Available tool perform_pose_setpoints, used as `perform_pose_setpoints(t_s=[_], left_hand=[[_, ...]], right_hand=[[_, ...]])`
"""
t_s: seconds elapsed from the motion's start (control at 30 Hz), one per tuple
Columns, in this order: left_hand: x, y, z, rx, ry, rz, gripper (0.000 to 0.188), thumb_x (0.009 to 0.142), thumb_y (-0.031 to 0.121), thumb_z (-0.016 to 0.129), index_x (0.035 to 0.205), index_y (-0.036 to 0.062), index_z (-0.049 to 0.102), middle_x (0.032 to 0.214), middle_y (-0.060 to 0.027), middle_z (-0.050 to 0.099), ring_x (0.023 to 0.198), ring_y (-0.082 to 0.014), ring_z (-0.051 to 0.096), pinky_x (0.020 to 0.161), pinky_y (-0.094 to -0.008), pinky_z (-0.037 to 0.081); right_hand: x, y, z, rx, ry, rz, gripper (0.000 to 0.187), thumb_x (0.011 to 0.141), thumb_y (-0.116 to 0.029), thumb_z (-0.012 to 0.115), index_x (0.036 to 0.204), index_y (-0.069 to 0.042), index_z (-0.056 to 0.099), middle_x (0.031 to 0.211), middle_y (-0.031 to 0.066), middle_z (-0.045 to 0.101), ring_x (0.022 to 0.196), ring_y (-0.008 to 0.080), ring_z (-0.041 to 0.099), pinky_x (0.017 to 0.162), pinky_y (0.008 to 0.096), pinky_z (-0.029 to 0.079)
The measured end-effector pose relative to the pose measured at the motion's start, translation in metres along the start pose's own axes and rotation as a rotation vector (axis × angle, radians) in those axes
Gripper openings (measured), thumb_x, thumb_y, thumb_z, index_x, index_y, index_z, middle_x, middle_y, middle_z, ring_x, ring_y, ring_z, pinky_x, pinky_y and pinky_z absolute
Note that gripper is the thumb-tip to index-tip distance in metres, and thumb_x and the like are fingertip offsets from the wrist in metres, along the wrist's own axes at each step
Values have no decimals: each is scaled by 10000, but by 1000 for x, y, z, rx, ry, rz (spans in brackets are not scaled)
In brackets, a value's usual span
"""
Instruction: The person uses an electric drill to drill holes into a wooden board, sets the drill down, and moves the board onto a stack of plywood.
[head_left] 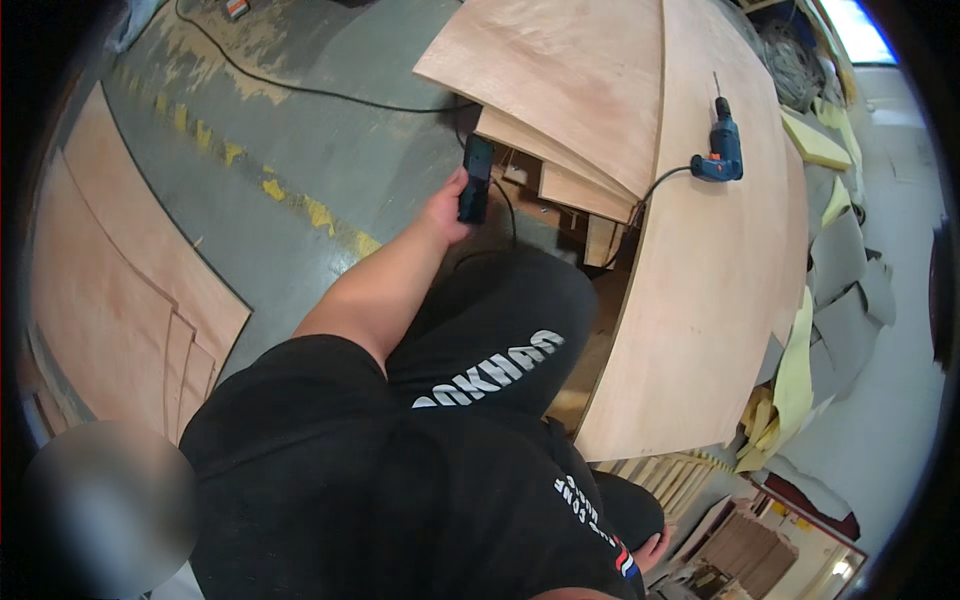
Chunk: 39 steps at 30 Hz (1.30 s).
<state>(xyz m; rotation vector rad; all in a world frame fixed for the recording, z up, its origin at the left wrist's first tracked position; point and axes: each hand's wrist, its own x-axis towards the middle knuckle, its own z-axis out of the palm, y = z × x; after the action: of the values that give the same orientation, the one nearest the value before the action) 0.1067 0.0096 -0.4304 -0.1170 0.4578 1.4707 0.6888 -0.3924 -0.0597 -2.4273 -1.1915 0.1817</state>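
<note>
My left hand (450, 208) is closed round a dark phone (476, 180), held upright past my left knee and near the stacked plywood edges. The phone's screen looks dark and I cannot read it. Low at the right, my right hand (655, 550) shows only in part beside my other knee; its visible fingers lie loosely extended, with nothing seen in them. A blue corded drill (722, 150) with a long bit lies on a large plywood sheet (690, 330) to the right, apart from both hands.
More plywood sheets (560, 60) overlap beyond the phone, and others (110, 270) lie at the left. A black cable (330, 97) crosses the grey floor (290, 150). Yellow foam pieces (815, 140) and grey scraps (840, 250) line the right. A blurred patch covers the lower left.
</note>
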Motion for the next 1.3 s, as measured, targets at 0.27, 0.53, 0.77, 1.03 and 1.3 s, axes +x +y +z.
perform_pose_setpoints(t_s=[0.27, 0.53, 0.77, 1.03, 1.3], left_hand=[[36, -22, 48, 343, 131, 4, 519, 1029, 153, 575, 1512, 270, 427, 1172, -95, 647, 952, -281, 704, 706, -495, 609], [122, -36, -9, 1193, 337, 211, 586, 930, 94, 677, 1482, 102, 483, 1248, -169, 674, 1068, -378, 686, 870, -482, 578], [143, -63, 68, 870, 365, 123, 577, 982, 410, 629, 1406, 28, 546, 1373, -224, 619, 1236, -389, 624, 992, -450, 512], [137, -48, 98, 981, 311, 29, 646, 996, 417, 617, 1478, 9, 486, 1470, -224, 559, 1314, -383, 572, 1031, -441, 483], [122, -42, 76, 1502, 240, -37, 657, 992, 381, 640, 1498, 2, 463, 1491, -226, 541, 1349, -369, 547, 1059, -436, 463]], right_hand=[[-4, 32, -14, 80, 37, 10, 428, 1060, -241, 503, 1394, 17, 577, 1393, 162, 601, 1285, 273, 548, 1129, 376, 377], [-11, 2, -4, 18, 41, 21, 436, 1067, -227, 474, 1425, 15, 533, 1409, 171, 579, 1309, 274, 528, 1154, 375, 348], [-32, -35, -8, 79, 105, 81, 445, 1067, -227, 475, 1439, 12, 523, 1414, 168, 579, 1304, 288, 535, 1133, 404, 385], [-28, -22, 5, 199, 131, 46, 443, 1050, -175, 502, 1432, 49, 531, 1452, 177, 572, 1341, 276, 532, 1162, 397, 375], [-35, -21, 4, 245, 155, 110, 421, 1039, -128, 507, 1425, 38, 534, 1453, 170, 570, 1370, 286, 511, 1187, 407, 343]])
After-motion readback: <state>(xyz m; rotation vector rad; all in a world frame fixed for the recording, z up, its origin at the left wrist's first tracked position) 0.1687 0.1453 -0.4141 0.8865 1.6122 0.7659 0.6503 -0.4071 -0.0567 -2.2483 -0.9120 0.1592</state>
